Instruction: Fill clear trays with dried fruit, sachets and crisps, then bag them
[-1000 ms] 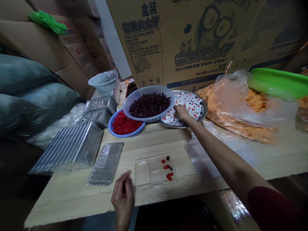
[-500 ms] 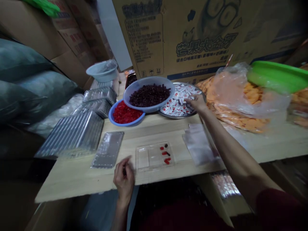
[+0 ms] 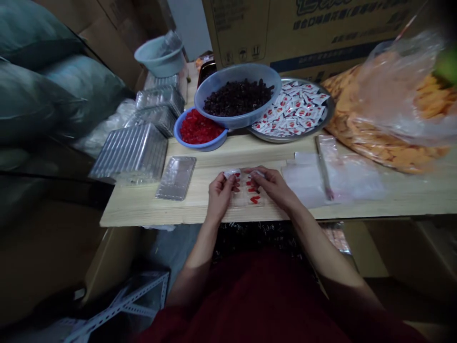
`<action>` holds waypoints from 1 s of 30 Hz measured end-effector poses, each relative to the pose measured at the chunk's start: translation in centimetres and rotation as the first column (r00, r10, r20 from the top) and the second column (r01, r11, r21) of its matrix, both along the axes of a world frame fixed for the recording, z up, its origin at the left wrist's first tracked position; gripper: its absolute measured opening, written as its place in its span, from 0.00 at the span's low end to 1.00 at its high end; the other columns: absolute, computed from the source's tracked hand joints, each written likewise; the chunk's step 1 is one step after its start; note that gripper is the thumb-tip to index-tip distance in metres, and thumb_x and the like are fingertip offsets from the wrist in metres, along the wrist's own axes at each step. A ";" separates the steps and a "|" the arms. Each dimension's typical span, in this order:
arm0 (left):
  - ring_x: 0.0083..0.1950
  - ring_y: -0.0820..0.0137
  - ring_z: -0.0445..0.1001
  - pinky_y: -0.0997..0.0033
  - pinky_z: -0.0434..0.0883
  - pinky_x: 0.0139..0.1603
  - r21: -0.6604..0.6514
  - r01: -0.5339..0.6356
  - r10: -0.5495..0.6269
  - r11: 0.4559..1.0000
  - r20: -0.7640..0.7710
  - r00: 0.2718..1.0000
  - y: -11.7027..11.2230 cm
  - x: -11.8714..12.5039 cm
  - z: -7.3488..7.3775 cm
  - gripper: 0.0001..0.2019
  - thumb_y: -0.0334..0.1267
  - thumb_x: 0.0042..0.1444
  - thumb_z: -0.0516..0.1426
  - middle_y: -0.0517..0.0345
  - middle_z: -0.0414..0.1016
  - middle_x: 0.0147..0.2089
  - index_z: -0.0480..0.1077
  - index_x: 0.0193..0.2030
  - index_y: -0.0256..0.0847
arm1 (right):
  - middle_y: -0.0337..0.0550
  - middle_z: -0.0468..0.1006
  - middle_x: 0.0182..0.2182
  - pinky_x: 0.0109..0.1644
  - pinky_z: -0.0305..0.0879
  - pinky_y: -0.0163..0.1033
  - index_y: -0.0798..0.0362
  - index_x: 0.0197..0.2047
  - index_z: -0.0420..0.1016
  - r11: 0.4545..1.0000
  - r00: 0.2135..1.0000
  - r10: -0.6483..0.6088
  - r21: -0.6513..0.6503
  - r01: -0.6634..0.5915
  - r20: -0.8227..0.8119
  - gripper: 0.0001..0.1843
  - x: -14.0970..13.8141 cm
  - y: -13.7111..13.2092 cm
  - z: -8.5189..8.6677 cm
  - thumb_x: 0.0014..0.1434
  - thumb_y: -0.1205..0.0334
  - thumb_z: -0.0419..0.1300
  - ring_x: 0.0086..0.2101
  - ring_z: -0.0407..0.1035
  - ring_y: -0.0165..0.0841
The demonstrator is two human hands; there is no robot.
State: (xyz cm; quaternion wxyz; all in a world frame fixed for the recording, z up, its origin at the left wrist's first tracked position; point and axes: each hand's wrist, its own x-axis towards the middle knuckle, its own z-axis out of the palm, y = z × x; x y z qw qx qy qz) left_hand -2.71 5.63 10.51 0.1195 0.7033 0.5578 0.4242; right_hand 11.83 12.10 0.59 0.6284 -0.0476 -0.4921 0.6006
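Observation:
A clear plastic compartment tray (image 3: 250, 195) with a few red and dark candy pieces lies on the wooden table (image 3: 214, 209) near its front edge. My left hand (image 3: 219, 193) rests over the tray's left side, its fingers pinched on a small white sachet (image 3: 232, 172). My right hand (image 3: 273, 186) sits over the tray's right side, with its fingers closed on another small white sachet (image 3: 257, 173). Behind them a metal dish (image 3: 326, 112) holds several white and red sachets.
A grey-blue bowl (image 3: 214, 88) of dark pieces overlaps a blue bowl (image 3: 200, 143) of red pieces. Stacks of clear trays (image 3: 130, 152) and a single lid (image 3: 176, 177) lie left. Clear bags (image 3: 314, 178), an orange snack bag (image 3: 385, 114) and cardboard boxes (image 3: 250, 28) stand right and behind.
My right hand has come back from the metal dish to the compartment tray with a sachet. My left hand moved up from the table edge onto the tray. The camera tilted down.

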 end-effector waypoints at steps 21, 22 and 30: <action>0.35 0.72 0.72 0.73 0.69 0.37 -0.296 0.058 -0.135 0.954 -0.247 0.960 -2.8 -0.6 -0.2 0.20 0.45 0.61 0.62 0.57 0.76 0.37 0.71 0.57 0.42 | 0.44 0.83 0.44 0.45 0.74 0.45 0.48 0.47 0.81 0.968 0.987 -0.147 -0.214 0.130 -0.065 0.14 -4.4 -4.1 -2.6 0.58 0.54 0.67 0.38 0.77 0.37; 0.34 0.72 0.72 0.74 0.68 0.36 -0.260 0.025 -0.091 0.965 -0.244 0.965 -3.1 -0.9 -0.6 0.18 0.43 0.61 0.62 0.57 0.76 0.36 0.72 0.56 0.41 | 0.44 0.82 0.45 0.47 0.74 0.45 0.48 0.47 0.81 0.973 0.986 -0.144 -0.193 0.127 -0.078 0.14 -4.7 -4.2 -2.4 0.59 0.55 0.66 0.40 0.77 0.37; 0.47 0.63 0.72 0.60 0.69 0.52 0.004 -0.136 0.099 0.991 -0.709 0.698 -3.0 -3.4 -1.2 0.12 0.31 0.61 0.58 0.50 0.76 0.44 0.77 0.51 0.41 | 0.47 0.79 0.48 0.61 0.67 0.55 0.44 0.48 0.81 0.848 0.846 -0.529 0.084 0.524 0.064 0.12 -4.6 -4.6 -4.7 0.66 0.60 0.58 0.53 0.71 0.42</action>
